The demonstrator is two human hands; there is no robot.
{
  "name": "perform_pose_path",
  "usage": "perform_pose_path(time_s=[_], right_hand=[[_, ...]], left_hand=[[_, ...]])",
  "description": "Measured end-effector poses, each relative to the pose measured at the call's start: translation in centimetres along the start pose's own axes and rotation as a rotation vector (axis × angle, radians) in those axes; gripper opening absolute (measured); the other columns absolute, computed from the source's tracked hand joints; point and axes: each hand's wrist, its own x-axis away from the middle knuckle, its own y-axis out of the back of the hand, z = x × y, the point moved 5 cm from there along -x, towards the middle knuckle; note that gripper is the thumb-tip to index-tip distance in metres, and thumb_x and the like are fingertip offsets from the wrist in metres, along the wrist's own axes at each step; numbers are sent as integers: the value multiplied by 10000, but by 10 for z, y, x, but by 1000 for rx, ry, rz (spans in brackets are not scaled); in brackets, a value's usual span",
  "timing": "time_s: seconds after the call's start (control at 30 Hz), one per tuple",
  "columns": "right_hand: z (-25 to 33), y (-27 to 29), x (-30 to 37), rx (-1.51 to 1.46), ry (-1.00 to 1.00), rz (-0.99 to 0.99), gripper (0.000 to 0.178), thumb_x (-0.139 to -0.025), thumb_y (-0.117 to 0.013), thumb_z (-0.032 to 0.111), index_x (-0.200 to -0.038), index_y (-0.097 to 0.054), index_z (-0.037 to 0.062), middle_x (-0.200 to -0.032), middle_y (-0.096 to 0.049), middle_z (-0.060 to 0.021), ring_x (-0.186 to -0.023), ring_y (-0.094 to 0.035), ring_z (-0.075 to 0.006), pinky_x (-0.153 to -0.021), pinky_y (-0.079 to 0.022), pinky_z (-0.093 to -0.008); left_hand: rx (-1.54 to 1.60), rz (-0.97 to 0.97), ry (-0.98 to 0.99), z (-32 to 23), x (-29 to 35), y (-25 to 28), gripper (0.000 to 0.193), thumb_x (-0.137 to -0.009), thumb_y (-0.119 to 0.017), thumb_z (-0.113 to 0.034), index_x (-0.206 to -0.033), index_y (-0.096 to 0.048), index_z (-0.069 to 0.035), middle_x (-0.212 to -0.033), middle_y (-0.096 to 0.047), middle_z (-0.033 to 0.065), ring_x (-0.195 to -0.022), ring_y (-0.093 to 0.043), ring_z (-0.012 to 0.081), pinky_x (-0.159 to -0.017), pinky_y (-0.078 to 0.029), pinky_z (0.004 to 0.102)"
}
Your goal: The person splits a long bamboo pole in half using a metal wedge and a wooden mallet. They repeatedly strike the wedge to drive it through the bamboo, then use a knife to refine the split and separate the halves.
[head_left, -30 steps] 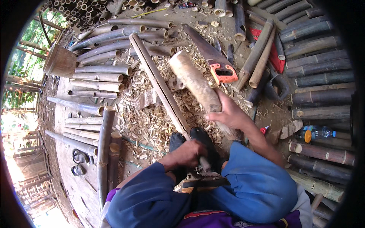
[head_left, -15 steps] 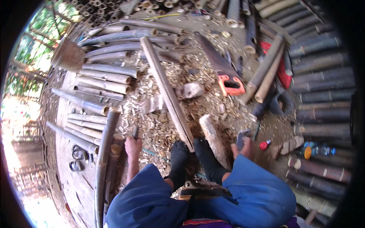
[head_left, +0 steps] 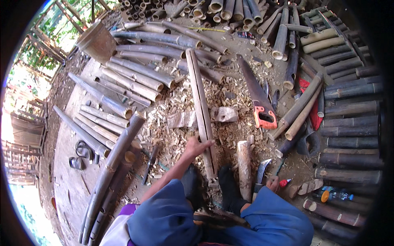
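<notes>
I sit on the ground with blue trouser legs and dark shoes at the bottom of the view. My left hand [head_left: 198, 146] reaches forward, its fingers spread on the near end of a long split bamboo slat [head_left: 200, 98] that runs away from me over wood chips. My right hand [head_left: 271, 183] is low beside my right knee, partly hidden, right next to the handle of a curved knife [head_left: 262, 169] lying on the ground. A short peeled bamboo log [head_left: 244, 163] lies between my right shoe and the knife.
A handsaw with an orange handle [head_left: 259, 100] lies to the right of the slat, and a pale wood block [head_left: 225, 114] beside it. Bamboo poles are stacked left [head_left: 123, 86], top and right [head_left: 349, 123]. A red marker [head_left: 285, 182] and a plastic bottle [head_left: 334, 194] lie near my right hand.
My left hand moved from the ground at the left over to the near end of the slat. My right hand sank lower beside my knee, with the knife now on the ground.
</notes>
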Motion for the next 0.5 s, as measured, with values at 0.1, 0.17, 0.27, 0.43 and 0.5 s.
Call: perform_pose_path(time_s=[0.1, 0.17, 0.27, 0.43, 0.5], right_hand=[[10, 5, 1, 65, -19, 230, 460, -803, -727, 178, -1204, -540, 50, -983, -648, -178, -968, -631, -413, -917, -483, -496], [-9, -13, -1, 162, 66, 259, 516, -780, -744, 175, -1225, -520, 42, -1044, -626, -204, -989, -616, -418, -917, -482, -495], [-12, -22, -1, 228, 64, 389, 620, -751, -768, 181, -1283, -491, 24, -1161, -581, -245, -1053, -594, -420, -934, -482, -486], [-34, -12, 5, -60, 54, -161, 424, -912, -640, 170, -1280, -522, -3, -1087, -615, -225, -976, -650, -396, -871, -540, -472], [36, 0, -5, -464, -129, 247, 363, -955, -580, 170, -1273, -546, -1, -1020, -647, -197, -857, -680, -334, -753, -572, -437]], left_hand=[[-26, 5, -66, 11, 6, -16, 598, -791, -914, -412, -1101, -728, 64, -925, -766, 151, -811, -725, 209, -754, -588, 370], [-92, -14, -60, 22, 24, -18, 657, -763, -922, -454, -1120, -724, 61, -934, -772, 190, -867, -754, 258, -810, -590, 415], [-204, 98, -64, 41, 69, -15, 670, -755, -918, -479, -1150, -729, 28, -954, -771, 210, -901, -762, 298, -843, -582, 431], [-409, 96, -86, 27, 103, -17, 845, -732, -917, -527, -1270, -624, 55, -1120, -731, 254, -1073, -719, 363, -966, -548, 432], [-421, -41, -153, 19, 98, 3, 927, -734, -911, -545, -1335, -561, 68, -1136, -720, 254, -1087, -712, 368, -961, -550, 443]])
